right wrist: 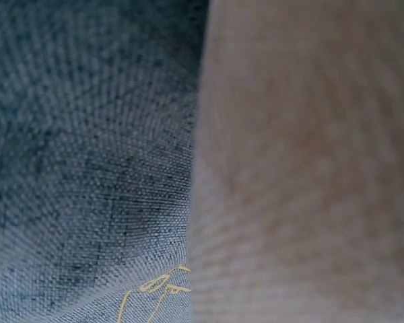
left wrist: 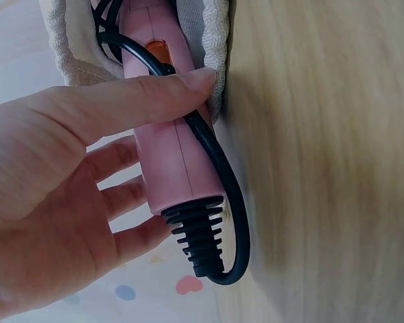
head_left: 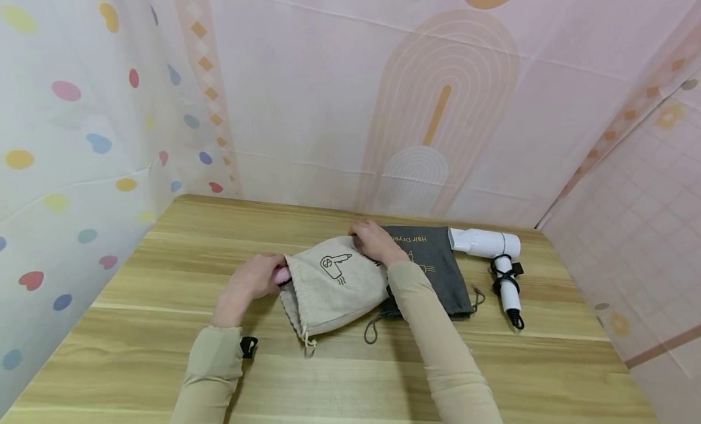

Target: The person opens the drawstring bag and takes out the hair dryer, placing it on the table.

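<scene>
A beige drawstring bag [head_left: 342, 296] with a black hair-dryer drawing lies with its mouth to the left. My left hand [head_left: 253, 284] is at that mouth and grips the handle of a pink hair dryer [left wrist: 178, 161]. In the left wrist view, the thumb crosses the handle and its black cord [left wrist: 222, 168]; the dryer's upper part is hidden inside the bag. My right hand [head_left: 376, 241] holds the bag's far right corner, its fingertips partly hidden. The right wrist view shows only close fabric, dark grey beside beige.
A dark grey drawstring bag [head_left: 446, 278] lettered "Hair Dryer" lies under my right forearm, partly beneath the beige bag. Right of it lies a white hair dryer [head_left: 484, 244], cord wrapped round its handle. All are on a wooden table [head_left: 328, 387], with patterned curtains [head_left: 296, 107] behind.
</scene>
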Demonstrator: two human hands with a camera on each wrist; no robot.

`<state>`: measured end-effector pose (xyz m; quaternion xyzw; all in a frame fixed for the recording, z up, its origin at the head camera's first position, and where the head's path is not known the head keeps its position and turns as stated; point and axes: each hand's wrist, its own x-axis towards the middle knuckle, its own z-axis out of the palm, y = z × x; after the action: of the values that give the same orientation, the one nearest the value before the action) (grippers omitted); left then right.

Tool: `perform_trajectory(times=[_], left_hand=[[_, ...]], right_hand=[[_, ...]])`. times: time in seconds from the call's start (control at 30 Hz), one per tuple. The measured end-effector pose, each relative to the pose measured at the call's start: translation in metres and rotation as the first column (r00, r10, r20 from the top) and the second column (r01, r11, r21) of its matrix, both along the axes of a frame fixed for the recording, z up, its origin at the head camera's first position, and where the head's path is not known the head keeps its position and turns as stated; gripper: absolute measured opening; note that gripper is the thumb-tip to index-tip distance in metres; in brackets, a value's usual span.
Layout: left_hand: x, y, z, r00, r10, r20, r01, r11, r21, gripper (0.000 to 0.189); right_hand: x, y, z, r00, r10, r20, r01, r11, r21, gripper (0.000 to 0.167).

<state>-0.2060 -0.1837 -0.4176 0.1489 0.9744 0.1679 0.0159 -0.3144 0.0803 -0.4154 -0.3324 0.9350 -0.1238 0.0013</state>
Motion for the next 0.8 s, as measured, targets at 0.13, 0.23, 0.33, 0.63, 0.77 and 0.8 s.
perform_trajectory(times=[0.13, 0.23, 0.33, 0.63, 0.77, 0.8], left_hand=[[-0.0004, -0.0003, -0.0006, 1.000, 0.003, -0.015, -0.002, 1.000, 0.003, 0.032], [-0.0004, -0.0002, -0.0008, 1.000, 0.007, -0.026, -0.006, 1.000, 0.012, 0.033], [-0.0002, 0.0000, -0.0006, 1.000, 0.009, -0.027, -0.009, 1.000, 0.022, 0.034], [-0.0009, 0.0011, -0.0012, 1.000, 0.017, -0.026, -0.016, 0.999, 0.032, 0.036], [-0.0008, 0.0009, -0.0008, 0.999, 0.020, -0.032, -0.019, 0.999, 0.042, 0.039], [-0.0007, 0.0008, -0.0007, 0.999, 0.022, -0.033, -0.021, 0.999, 0.046, 0.039]], right_hand=[[-0.0005, -0.0006, -0.0012, 0.996, -0.024, -0.080, 0.024, 1.000, -0.002, 0.013], [-0.0010, -0.0007, -0.0025, 0.989, -0.040, -0.142, 0.041, 0.999, 0.001, 0.009], [-0.0014, -0.0005, -0.0037, 0.979, -0.050, -0.197, 0.051, 0.999, 0.001, 0.008], [-0.0034, 0.0020, -0.0022, 0.956, -0.147, -0.252, 0.156, 0.988, 0.017, 0.011], [-0.0032, 0.0051, -0.0007, 0.949, -0.203, -0.242, 0.212, 0.977, 0.010, 0.012], [-0.0030, 0.0062, -0.0001, 0.948, -0.219, -0.232, 0.228, 0.974, 0.008, 0.012]])
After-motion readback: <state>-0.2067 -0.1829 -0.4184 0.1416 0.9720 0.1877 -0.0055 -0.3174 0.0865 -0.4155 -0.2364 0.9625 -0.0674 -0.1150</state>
